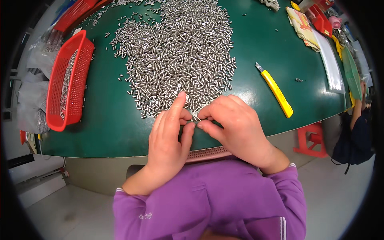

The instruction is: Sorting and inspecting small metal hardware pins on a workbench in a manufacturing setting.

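Note:
A large heap of small silvery metal pins (180, 52) spreads over the green table, its near end just in front of my hands. At that end my left hand (166, 134) has its index finger stretched toward the heap. Its thumb and remaining fingers curl in, and whatever lies between them is hidden. Opposite it, my right hand (238, 124) is closed with thumb and index fingertip around a few small metal pins (195, 117). The fingertips of both hands almost meet there.
A red perforated basket (53, 92) holding more pins stands at the left. A yellow utility knife (277, 92), blade out, lies to the right. Farther right are a clear plastic sleeve (330, 66) and a printed bag (302, 28). Below the table edge stands a red stool (311, 140).

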A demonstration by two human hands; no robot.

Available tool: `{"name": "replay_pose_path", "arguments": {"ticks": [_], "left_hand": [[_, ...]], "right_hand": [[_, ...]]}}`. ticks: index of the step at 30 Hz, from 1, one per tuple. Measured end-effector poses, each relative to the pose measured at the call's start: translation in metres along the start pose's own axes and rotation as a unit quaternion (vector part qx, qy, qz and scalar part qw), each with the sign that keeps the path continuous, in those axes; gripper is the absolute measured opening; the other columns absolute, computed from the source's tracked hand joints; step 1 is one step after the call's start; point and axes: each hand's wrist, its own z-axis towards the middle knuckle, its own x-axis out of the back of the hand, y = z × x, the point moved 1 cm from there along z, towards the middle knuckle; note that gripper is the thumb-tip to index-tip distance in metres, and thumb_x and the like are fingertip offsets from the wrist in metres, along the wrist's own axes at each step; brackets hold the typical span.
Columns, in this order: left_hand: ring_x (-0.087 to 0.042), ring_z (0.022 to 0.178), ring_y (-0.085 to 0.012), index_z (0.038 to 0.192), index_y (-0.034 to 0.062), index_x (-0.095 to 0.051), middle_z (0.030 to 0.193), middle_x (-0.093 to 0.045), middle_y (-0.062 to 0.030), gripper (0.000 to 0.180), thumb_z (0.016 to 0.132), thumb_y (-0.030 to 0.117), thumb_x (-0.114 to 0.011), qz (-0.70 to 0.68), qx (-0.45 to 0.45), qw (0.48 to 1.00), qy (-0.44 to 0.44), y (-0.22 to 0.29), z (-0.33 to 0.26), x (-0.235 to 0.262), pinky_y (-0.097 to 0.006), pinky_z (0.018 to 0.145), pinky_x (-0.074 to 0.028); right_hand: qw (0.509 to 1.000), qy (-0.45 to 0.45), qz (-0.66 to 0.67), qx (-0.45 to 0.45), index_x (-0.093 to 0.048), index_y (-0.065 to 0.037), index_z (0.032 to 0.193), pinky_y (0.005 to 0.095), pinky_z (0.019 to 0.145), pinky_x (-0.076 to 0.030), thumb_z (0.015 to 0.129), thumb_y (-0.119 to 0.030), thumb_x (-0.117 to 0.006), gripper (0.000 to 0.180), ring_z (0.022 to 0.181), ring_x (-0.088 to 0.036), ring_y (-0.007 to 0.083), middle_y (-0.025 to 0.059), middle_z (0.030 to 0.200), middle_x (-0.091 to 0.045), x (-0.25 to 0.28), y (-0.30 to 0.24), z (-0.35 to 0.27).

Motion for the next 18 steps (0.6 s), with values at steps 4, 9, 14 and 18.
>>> {"name": "replay_pose_path", "arguments": {"ticks": [4,9,14,18], "left_hand": [[-0.061,0.083,-0.0227,0.148,0.0015,-0.043,0.096,-0.066,-0.0079,0.07,0.084,-0.008,-0.069,-0.027,0.026,0.999,0.008,0.0006,0.0012,-0.0011,-0.035,0.076,-0.052],[-0.061,0.081,-0.0134,0.15,0.0022,-0.041,0.1,-0.068,-0.0069,0.074,0.083,-0.011,-0.069,-0.013,0.025,1.0,-0.001,-0.0017,0.0014,-0.001,-0.026,0.075,-0.052],[-0.062,0.083,-0.0215,0.147,0.0002,-0.043,0.094,-0.066,-0.0071,0.071,0.082,-0.01,-0.069,-0.075,0.056,0.996,0.0,-0.0031,-0.0004,-0.0037,-0.034,0.075,-0.052],[-0.061,0.083,-0.0209,0.146,-0.0003,-0.044,0.091,-0.065,-0.0059,0.072,0.079,-0.011,-0.069,-0.068,0.035,0.997,-0.006,-0.0039,-0.0013,-0.0025,-0.034,0.076,-0.051]], "right_hand": [[1.0,0.004,-0.003,-0.003,-0.066,-0.008,0.086,0.0398,0.066,-0.049,0.074,-0.006,-0.08,0.018,0.075,-0.061,0.0274,0.0054,0.078,-0.063,0.0003,0.0006,0.0013],[1.0,0.012,-0.027,0.009,-0.062,-0.007,0.083,0.0408,0.064,-0.05,0.074,-0.006,-0.076,0.016,0.076,-0.06,0.0288,0.0064,0.08,-0.06,-0.0039,0.002,0.0016],[1.0,0.007,-0.021,-0.001,-0.063,-0.008,0.081,0.0398,0.064,-0.049,0.072,-0.004,-0.077,0.017,0.074,-0.059,0.0273,0.0051,0.077,-0.06,-0.0044,-0.0003,0.0019],[1.0,-0.002,-0.026,0.007,-0.065,-0.009,0.081,0.0382,0.066,-0.048,0.071,-0.004,-0.078,0.017,0.075,-0.059,0.0257,0.0036,0.078,-0.06,-0.0043,0.0013,-0.002]]}}
